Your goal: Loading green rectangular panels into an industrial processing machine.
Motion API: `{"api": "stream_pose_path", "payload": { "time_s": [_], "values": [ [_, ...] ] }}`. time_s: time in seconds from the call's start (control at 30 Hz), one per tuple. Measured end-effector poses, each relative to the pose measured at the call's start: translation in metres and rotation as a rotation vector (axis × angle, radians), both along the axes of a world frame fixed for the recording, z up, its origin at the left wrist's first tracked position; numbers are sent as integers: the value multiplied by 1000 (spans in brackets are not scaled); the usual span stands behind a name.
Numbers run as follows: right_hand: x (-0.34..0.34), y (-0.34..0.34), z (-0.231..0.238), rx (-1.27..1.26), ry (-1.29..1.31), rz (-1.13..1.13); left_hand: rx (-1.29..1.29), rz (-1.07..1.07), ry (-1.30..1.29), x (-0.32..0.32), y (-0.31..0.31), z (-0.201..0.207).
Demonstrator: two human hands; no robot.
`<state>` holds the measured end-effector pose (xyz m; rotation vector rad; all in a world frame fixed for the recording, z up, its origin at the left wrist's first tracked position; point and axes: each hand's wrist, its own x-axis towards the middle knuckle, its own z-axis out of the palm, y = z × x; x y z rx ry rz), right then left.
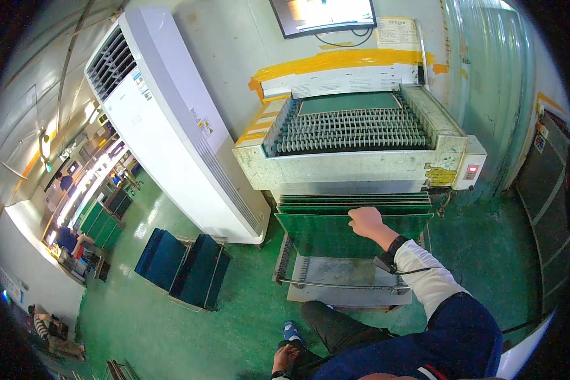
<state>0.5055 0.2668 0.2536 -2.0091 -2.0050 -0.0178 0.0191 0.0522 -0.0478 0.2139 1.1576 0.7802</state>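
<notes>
My right hand (367, 223) is closed on the top edge of a green flat panel (323, 237), the front one in a rack. Behind it, several more green panels (354, 201) stand upright, close together, in front of the roller machine. The metal rack (342, 285) holding them has slotted sides and a bar across its near side. A dark band circles my right wrist, with a thin cable by it. Low in the view, my left hand (286, 358) rests by my dark trouser leg with its fingers loosely laid out, holding nothing I can see.
The roller machine (351, 130) carries another green panel (349, 102) at its far end. A control box (470, 168) juts from its right. A tall white air conditioner (171, 126) stands to the left. Dark panels fill a floor rack (183, 269). People work far left.
</notes>
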Motion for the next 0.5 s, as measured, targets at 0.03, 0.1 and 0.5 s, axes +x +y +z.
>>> {"api": "stream_pose_path", "payload": {
  "time_s": [0.03, 0.1, 0.5],
  "values": [
    [1, -1, 0, -13, -4, -10, -11, -5, 25, 2, 1, 1],
    [3, -2, 2, -38, -12, -27, -13, -4, 34, 5, 1, 4],
    [2, -1, 2, -7, -13, -9, 38, -8, 69, 3, -3, 3]
  ]
}}
